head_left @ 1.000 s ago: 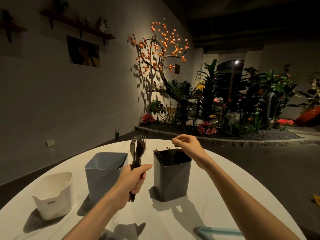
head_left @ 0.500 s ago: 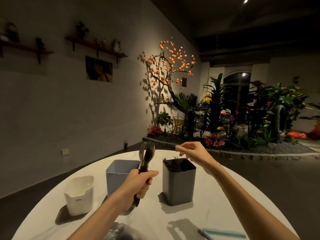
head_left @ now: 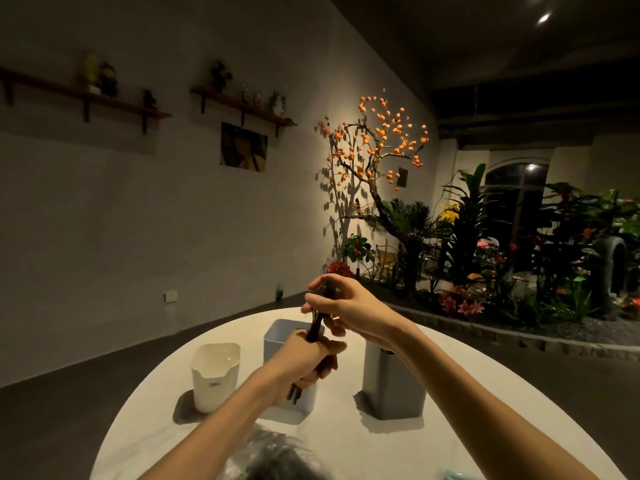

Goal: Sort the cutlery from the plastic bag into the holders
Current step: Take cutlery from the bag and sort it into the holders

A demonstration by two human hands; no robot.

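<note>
My left hand grips the handles of a bunch of dark forks, held upright in front of the blue-grey holder. My right hand reaches across and pinches the upper part of the forks; their heads are hidden behind its fingers. A white holder stands to the left. A dark grey holder stands to the right, partly behind my right forearm. The plastic bag with dark cutlery lies at the near table edge.
All three holders stand on a round white table. A pale blue object peeks in at the bottom right. Beyond the table are a dark floor, a planted bed with a stone border and a white wall.
My right hand left the dark grey holder and moved left onto the forks held by my left hand. The view tilted upward and the holders now sit lower in the frame.
</note>
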